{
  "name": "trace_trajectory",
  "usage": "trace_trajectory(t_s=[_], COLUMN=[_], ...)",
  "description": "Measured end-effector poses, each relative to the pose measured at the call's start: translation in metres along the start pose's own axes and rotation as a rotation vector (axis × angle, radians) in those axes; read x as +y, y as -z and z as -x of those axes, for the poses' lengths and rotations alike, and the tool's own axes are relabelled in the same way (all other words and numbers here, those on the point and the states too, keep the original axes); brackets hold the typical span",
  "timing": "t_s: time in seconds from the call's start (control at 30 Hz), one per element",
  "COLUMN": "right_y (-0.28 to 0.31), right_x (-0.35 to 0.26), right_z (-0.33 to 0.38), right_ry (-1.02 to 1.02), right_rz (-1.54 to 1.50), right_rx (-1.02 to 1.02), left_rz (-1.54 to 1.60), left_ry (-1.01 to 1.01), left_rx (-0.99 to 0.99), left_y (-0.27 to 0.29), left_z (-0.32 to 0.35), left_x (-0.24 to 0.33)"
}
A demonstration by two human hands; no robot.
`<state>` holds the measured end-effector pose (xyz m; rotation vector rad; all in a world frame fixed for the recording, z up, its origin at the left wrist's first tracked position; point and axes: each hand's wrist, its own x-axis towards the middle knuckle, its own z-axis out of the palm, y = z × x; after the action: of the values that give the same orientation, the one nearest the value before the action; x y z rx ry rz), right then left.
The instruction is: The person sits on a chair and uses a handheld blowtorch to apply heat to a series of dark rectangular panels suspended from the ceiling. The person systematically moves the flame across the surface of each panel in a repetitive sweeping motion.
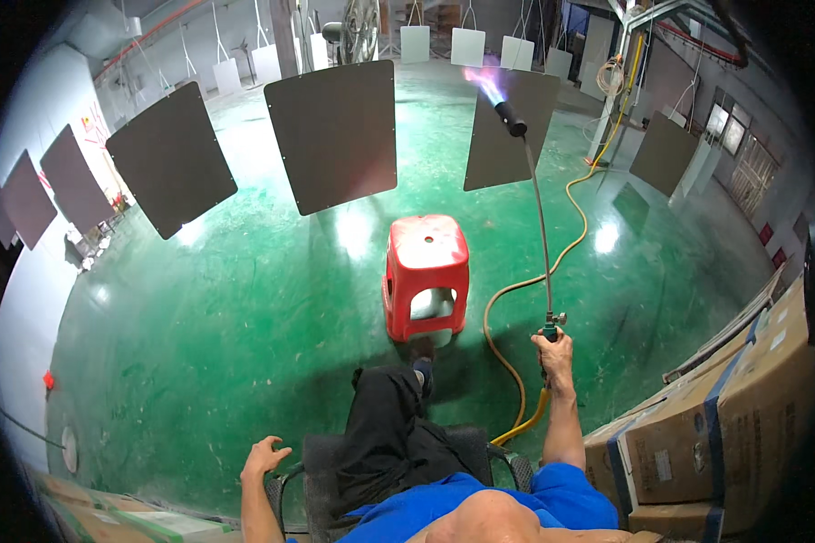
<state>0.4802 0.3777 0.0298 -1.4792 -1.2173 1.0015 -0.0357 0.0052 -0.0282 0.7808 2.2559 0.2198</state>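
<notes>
My right hand (555, 353) is closed round the handle of a long gas torch, held out ahead of me. At the far end of its thin rod, the black nozzle (511, 119) gives off a blue and purple flame (487, 83). Behind the nozzle and flame hangs a dark flat panel (507, 156); how far the flame is from it I cannot tell. A yellow hose (536, 416) runs from the torch handle across the floor. My left hand (264, 456) is open and empty beside the armrest (281, 484) of my chair, fingers apart.
A red plastic stool (428, 242) stands on the green floor by my foot. More dark panels (333, 136) hang in a curve to the left, another (664, 154) at right. Lighter panels (467, 47) hang farther back. Cardboard boxes (670, 457) are stacked close on my right.
</notes>
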Motion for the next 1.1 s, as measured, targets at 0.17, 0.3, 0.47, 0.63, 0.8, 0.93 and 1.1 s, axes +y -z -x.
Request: trace_trajectory(t_s=[0.17,0.3,0.47,0.63,0.8,0.93,1.1], right_y=[0.005,0.005,0.016,0.016,0.013,0.018,0.014], right_x=[0.047,0.066,0.081,0.093,0.085,0.101,0.115], right_z=[0.002,0.014,0.031,0.041,0.051,0.047,0.038], right_ry=[0.026,0.008,-0.056,-0.131,-0.179,-0.213,-0.201], right_rz=[0.065,0.132,0.165,0.125,0.14,0.164,0.221], right_rx=[-0.008,-0.048,-0.087,-0.149,-0.163,-0.171,-0.162], left_rz=[-0.099,-0.112,0.041,0.044,0.031,0.022,0.034], left_ry=[-0.039,0.023,0.057,0.079,0.127,0.14,0.129], left_rx=[0.003,-0.054,-0.076,-0.088,-0.089,-0.107,-0.097], left_y=[-0.011,-0.027,-0.028,-0.025,-0.024,-0.022,-0.023], left_z=[-0.024,-0.034,-0.032,-0.033,-0.03,-0.028,-0.028], left_x=[-0.022,-0.049,-0.042,-0.045,-0.042,-0.033,-0.037])
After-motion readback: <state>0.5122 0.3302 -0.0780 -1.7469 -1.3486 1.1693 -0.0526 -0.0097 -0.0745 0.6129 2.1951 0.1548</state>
